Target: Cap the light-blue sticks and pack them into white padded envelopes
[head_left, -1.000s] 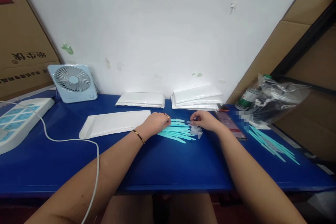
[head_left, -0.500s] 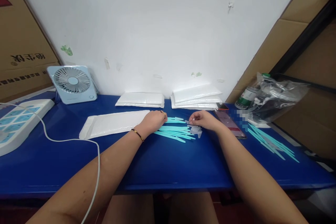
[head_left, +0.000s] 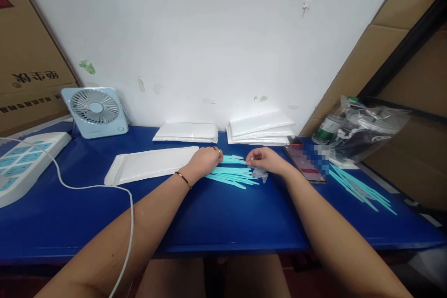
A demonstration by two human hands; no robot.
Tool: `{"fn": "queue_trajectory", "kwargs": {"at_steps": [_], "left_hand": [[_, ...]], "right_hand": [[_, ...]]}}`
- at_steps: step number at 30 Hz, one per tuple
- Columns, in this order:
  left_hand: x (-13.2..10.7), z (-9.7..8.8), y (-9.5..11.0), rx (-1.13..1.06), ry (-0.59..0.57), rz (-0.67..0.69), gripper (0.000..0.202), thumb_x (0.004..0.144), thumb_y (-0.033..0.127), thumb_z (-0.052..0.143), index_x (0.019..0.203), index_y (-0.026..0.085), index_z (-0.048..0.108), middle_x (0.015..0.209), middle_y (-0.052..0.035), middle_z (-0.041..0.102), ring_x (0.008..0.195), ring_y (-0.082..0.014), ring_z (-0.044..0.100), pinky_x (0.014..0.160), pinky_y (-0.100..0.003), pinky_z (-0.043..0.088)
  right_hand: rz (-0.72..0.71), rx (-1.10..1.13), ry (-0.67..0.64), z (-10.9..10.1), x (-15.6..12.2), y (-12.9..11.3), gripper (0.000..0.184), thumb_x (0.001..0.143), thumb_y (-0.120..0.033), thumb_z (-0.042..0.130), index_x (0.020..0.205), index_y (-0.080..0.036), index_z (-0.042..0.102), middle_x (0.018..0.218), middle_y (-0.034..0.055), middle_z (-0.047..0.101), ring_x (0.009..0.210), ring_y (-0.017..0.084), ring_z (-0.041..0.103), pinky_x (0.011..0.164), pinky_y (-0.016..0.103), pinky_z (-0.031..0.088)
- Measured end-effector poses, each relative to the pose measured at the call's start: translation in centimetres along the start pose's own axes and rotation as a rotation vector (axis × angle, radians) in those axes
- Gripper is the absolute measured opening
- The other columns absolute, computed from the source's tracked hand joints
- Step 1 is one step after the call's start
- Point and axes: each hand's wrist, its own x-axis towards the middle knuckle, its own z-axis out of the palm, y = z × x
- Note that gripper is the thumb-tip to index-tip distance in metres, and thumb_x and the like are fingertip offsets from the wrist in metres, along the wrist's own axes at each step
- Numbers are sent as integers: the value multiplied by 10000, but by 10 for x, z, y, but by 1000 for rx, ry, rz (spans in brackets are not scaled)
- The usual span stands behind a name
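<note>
My left hand point(head_left: 206, 160) is closed around the handle end of a slim turquoise eyebrow razor point(head_left: 232, 159), whose tip points right. Fingers and thumb of my right hand point(head_left: 263, 159) are pinched at that tip, on what looks like a small clear blade cap. Just below lies a fanned pile of similar turquoise razors point(head_left: 232, 177) on the blue table. Several loose translucent caps point(head_left: 259, 173) lie at the pile's right end, partly under my right hand. A white padded mailer point(head_left: 150, 165) lies flat beside my left hand.
White mailers are stacked in two piles point(head_left: 185, 132) point(head_left: 260, 128) against the wall. A phone point(head_left: 307, 165) and more turquoise razors point(head_left: 361, 188) lie right, near a bagged item point(head_left: 366, 130) and bottle point(head_left: 328, 129). Left are a fan point(head_left: 96, 109), power strip point(head_left: 31, 163) and white cable point(head_left: 131, 219).
My right hand has moved slightly left, to the tip of the razor by my left hand. My left hand has hardly moved.
</note>
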Motion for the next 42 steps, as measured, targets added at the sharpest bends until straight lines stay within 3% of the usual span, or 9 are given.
{"fn": "queue_trajectory", "kwargs": {"at_steps": [4, 9, 14, 19, 28, 33, 42], "left_hand": [[3, 1, 1, -35, 33, -13, 208, 860, 192, 434, 809, 183, 634, 838, -44, 654, 746, -176, 594, 669, -277, 400], [-1, -4, 0, -194, 91, -28, 203, 823, 313, 533, 952, 205, 647, 986, -45, 636, 884, -185, 578, 732, -264, 418], [-8, -13, 2, -334, -97, 116, 217, 785, 387, 577, 882, 218, 672, 875, -18, 631, 778, -149, 575, 626, -225, 397], [-7, -12, 4, -309, -98, 85, 155, 787, 276, 529, 791, 218, 672, 804, -4, 647, 695, -135, 563, 559, -227, 347], [-7, -13, 2, -426, 1, -54, 182, 823, 302, 471, 815, 208, 627, 808, -7, 654, 692, -142, 573, 582, -233, 384], [-6, -12, 0, -509, 36, -72, 178, 816, 310, 478, 812, 197, 616, 820, -17, 649, 711, -146, 582, 601, -237, 414], [-6, -10, -2, -545, 75, -115, 210, 809, 362, 490, 821, 191, 613, 785, -22, 644, 707, -156, 587, 626, -256, 435]], "right_hand": [[-29, -72, 57, 6, 6, -4, 165, 715, -313, 649, 786, -166, 669, 627, -3, 599, 554, 104, 526, 525, 229, 406], [-21, -111, 89, -10, 1, 1, 211, 727, -347, 624, 826, -168, 677, 658, 0, 617, 581, 117, 535, 547, 239, 413], [26, -176, -59, -24, -10, 5, 239, 671, -358, 670, 817, -168, 683, 702, 12, 655, 617, 135, 563, 555, 241, 422], [39, -230, -81, -21, -11, 3, 238, 661, -382, 685, 760, -168, 646, 668, 3, 627, 597, 125, 543, 529, 226, 400], [-35, 85, 29, -23, -19, -21, 246, 727, -388, 660, 828, -166, 634, 672, -5, 589, 584, 106, 521, 568, 239, 427], [-36, 303, 180, -22, -17, -18, 254, 694, -369, 710, 826, -156, 663, 656, -1, 610, 555, 93, 534, 560, 238, 438], [-58, 412, 230, -18, -13, -13, 284, 616, -335, 774, 821, -153, 701, 660, 38, 686, 656, 154, 642, 616, 267, 497]]}}
